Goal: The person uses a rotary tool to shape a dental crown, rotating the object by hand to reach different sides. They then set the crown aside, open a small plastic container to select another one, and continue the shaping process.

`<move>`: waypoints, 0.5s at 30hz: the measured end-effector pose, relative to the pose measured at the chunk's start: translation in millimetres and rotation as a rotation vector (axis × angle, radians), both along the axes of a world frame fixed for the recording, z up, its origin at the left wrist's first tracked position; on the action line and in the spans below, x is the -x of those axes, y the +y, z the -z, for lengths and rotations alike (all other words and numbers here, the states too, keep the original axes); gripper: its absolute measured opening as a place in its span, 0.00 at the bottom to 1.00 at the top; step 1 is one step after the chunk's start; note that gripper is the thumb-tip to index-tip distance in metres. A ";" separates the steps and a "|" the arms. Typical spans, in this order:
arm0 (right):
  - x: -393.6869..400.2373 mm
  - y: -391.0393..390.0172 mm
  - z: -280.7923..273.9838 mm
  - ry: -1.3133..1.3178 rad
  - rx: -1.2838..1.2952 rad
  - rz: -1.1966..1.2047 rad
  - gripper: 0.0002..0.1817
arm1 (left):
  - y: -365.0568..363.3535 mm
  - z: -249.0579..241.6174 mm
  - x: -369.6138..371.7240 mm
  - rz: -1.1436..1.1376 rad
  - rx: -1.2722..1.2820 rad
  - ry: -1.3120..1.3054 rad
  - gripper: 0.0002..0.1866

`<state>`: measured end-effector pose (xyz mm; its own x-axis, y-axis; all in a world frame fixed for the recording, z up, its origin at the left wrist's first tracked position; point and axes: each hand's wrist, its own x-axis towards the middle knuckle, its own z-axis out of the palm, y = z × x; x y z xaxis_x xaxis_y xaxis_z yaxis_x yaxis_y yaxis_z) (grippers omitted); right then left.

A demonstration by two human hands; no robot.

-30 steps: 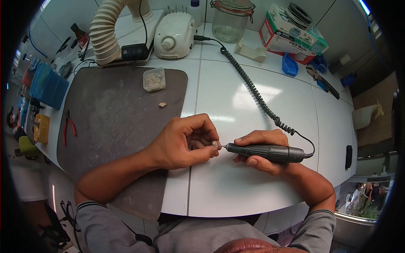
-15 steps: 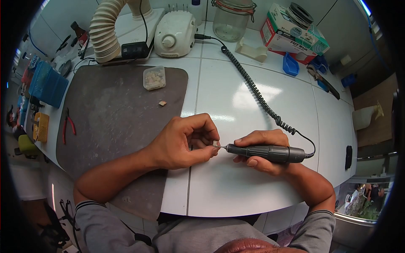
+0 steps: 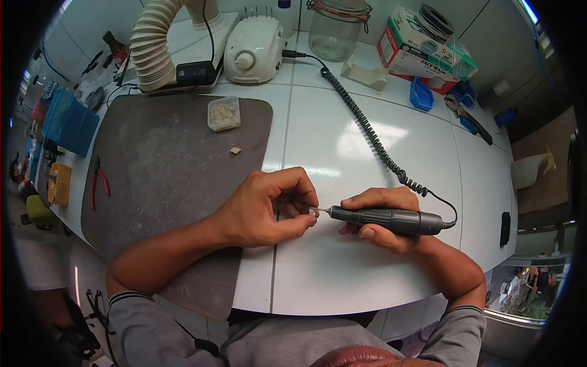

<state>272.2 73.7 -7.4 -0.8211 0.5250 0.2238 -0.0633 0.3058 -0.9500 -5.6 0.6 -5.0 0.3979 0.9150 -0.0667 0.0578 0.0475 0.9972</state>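
My right hand [image 3: 384, 214] is wrapped around a black rotary handpiece [image 3: 397, 220], its thin metal bit pointing left. At the tip of that bit, my left hand [image 3: 275, 207] pinches a tiny pale piece [image 3: 312, 212] between thumb and fingers; its kind is too small to make out. A coiled black cord [image 3: 373, 137] runs from the handpiece back to a white control unit [image 3: 254, 52]. On the dark mat lie a small beige fragment [image 3: 235, 150] and a clear square container [image 3: 224, 114] of similar pale pieces.
The dark mat [image 3: 153, 153] covers the left of the white tiled table [image 3: 342, 269]. Red-handled pliers [image 3: 98, 182] lie on it. A ribbed hose [image 3: 150, 52], a glass jar [image 3: 335, 30], a face mask box [image 3: 422, 55] and a blue scoop [image 3: 421, 93] stand along the back.
Both hands stay nearly in place. My left hand has dipped very slightly, and the handpiece tip has shifted a little against the pale piece.
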 end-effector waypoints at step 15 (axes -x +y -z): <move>1.1 0.2 1.6 0.007 -0.024 -0.008 0.21 | 0.5 0.0 0.8 0.001 -0.024 0.043 0.11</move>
<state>271.1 73.9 -9.0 -0.8238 0.5125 0.2423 -0.0727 0.3283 -0.9418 -6.4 1.1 -5.0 0.3961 0.9161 -0.0618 0.1007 0.0235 0.9946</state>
